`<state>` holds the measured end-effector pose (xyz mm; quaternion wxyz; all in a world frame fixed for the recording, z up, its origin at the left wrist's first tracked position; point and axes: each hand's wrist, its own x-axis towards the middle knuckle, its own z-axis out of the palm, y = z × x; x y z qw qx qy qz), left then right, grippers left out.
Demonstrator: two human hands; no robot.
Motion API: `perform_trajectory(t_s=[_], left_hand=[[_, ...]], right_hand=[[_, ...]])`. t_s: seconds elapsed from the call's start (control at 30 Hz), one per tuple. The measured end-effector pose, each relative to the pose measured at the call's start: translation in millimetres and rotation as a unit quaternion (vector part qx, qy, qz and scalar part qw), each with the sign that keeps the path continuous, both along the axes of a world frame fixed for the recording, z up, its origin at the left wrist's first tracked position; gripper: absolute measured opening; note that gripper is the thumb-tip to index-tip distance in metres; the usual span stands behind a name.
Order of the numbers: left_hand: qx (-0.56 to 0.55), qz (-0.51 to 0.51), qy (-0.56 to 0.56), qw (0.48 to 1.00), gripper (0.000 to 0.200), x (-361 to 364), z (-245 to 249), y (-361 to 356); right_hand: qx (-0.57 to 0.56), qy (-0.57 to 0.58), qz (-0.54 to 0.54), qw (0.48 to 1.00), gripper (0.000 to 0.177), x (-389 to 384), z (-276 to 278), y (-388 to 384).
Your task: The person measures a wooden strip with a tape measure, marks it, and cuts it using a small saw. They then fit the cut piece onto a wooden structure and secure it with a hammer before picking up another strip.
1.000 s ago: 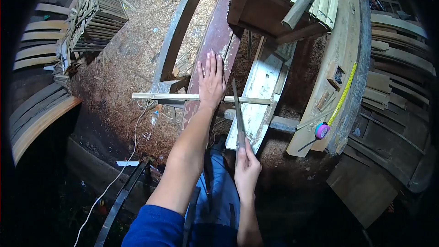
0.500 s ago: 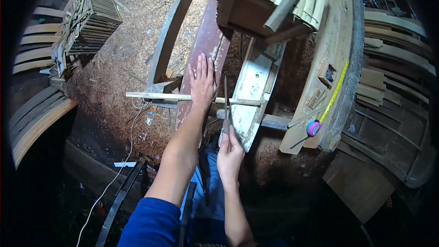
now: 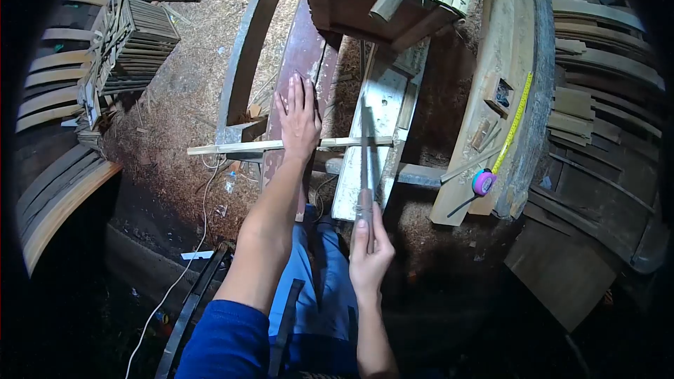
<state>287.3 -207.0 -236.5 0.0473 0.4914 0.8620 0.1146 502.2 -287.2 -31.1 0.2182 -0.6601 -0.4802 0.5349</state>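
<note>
My left hand [image 3: 300, 123] lies flat with its fingers stretched out on a reddish-brown plank [image 3: 295, 52]. Under its palm and wrist a thin wooden strip [image 3: 232, 147] runs crosswise over the plank. My right hand [image 3: 369, 256] is closed round the handle of a handsaw [image 3: 365, 168], whose blade is blurred and points away from me. The blade overlaps the strip near its right end, above a pale, worn board [image 3: 349, 193].
To the right, a tape measure [image 3: 483, 182] with its yellow tape pulled out lies on a thick timber [image 3: 456, 193]. A box-like slatted wooden piece [image 3: 351, 3] stands ahead. Stacked slats [image 3: 144, 35] are at the left, and a white cord [image 3: 172, 284] runs along the floor.
My right hand and the handsaw have moved right along the strip, toward its right end. My left hand still lies flat on the plank. The whole view has shifted slightly.
</note>
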Motion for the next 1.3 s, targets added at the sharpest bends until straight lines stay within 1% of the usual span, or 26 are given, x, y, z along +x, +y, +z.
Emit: perform_trajectory(t_s=[0.03,0.07,0.13,0.2,0.27,0.3,0.43,0.53,0.57,0.6,0.63,0.67,0.73,0.8,0.83,0.87,0.93,1.0,1.03,1.07,1.13,1.17,1.2,1.23,1.27,1.3], left_hand=[[0.004,0.002,0.000,1.000,0.071,1,1,0],[0.008,0.002,-0.001,1.000,0.070,1,1,0],[0.030,-0.002,0.011,0.999,0.069,0,-4,0],[0.020,-0.006,0.029,0.999,0.069,0,-6,-1],[0.024,-0.004,0.028,0.999,0.067,0,-6,-1],[0.028,0.000,0.025,0.999,0.066,0,-6,-1],[0.044,-0.016,0.034,0.998,0.062,2,-6,-5],[0.154,-0.146,-0.027,0.977,0.041,-3,-1,-19],[0.163,-0.203,-0.081,0.962,0.034,-7,0,-25],[0.141,-0.249,-0.091,0.954,0.038,-5,-3,-32],[0.107,-0.276,-0.098,0.950,0.041,-4,0,-43],[0.073,-0.301,-0.106,0.945,0.043,-4,4,-54],[0.057,-0.307,-0.112,0.943,0.043,-6,5,-73],[0.032,-0.370,-0.104,0.923,0.047,-12,5,-90],[0.032,-0.365,-0.107,0.924,0.053,-10,12,-97],[0.053,-0.373,-0.104,0.921,0.053,-11,19,-104],[0.052,-0.316,-0.157,0.934,0.054,-9,29,-128],[0.036,-0.280,-0.181,0.942,0.055,-15,48,-149],[0.066,-0.253,-0.210,0.942,0.055,-17,61,-157],[0.070,-0.251,-0.204,0.944,0.055,-20,73,-164],[0.155,-0.204,-0.253,0.933,0.053,-29,97,-172],[0.116,-0.175,-0.260,0.943,0.050,-33,114,-177],[0.122,-0.175,-0.246,0.945,0.050,-36,124,-181],[0.122,-0.136,-0.266,0.947,0.048,-40,131,-185],[0.121,-0.097,-0.286,0.946,0.046,-43,139,-188],[0.168,-0.075,-0.302,0.935,0.038,-46,147,-188]], right_hand=[[0.109,0.000,0.018,0.994,0.044,-2,-1,7],[0.111,-0.004,0.013,0.994,0.044,-3,-4,12],[0.051,-0.063,0.054,0.995,0.045,-3,-14,22],[0.068,-0.076,0.052,0.993,0.044,-7,-47,34],[0.221,-0.087,0.035,0.971,0.041,-14,-77,40],[0.185,-0.103,0.033,0.977,0.042,-20,-66,48],[0.244,-0.113,0.026,0.963,0.046,-25,-89,61],[0.240,-0.132,0.046,0.961,0.049,-28,-95,72],[0.255,-0.129,0.061,0.956,0.050,-28,-99,74],[0.270,-0.126,0.078,0.951,0.051,-27,-101,77],[0.222,-0.127,0.084,0.963,0.055,-25,-99,79],[0.223,-0.128,0.086,0.962,0.055,-24,-97,79],[0.176,-0.150,0.099,0.968,0.058,-23,-91,78],[0.179,-0.155,0.109,0.965,0.062,-23,-89,75],[0.149,-0.147,0.108,0.972,0.061,-25,-84,75],[0.121,-0.137,0.106,0.977,0.060,-27,-79,75],[0.092,-0.142,0.121,0.978,0.060,-27,-69,79],[0.187,-0.146,0.155,0.959,0.064,-16,-76,85],[0.122,-0.154,0.151,0.969,0.065,-17,-68,89],[0.128,-0.150,0.153,0.968,0.065,-17,-71,88],[0.173,-0.196,0.198,0.945,0.073,-13,-101,79],[0.249,-0.233,0.252,0.906,0.083,-12,-109,70],[0.030,-0.247,0.274,0.929,0.090,-7,-125,67],[0.150,-0.296,0.313,0.890,0.092,4,-157,51],[0.180,-0.281,0.276,0.901,0.084,1,-157,47],[0.134,-0.280,0.264,0.913,0.076,-8,-135,47]])
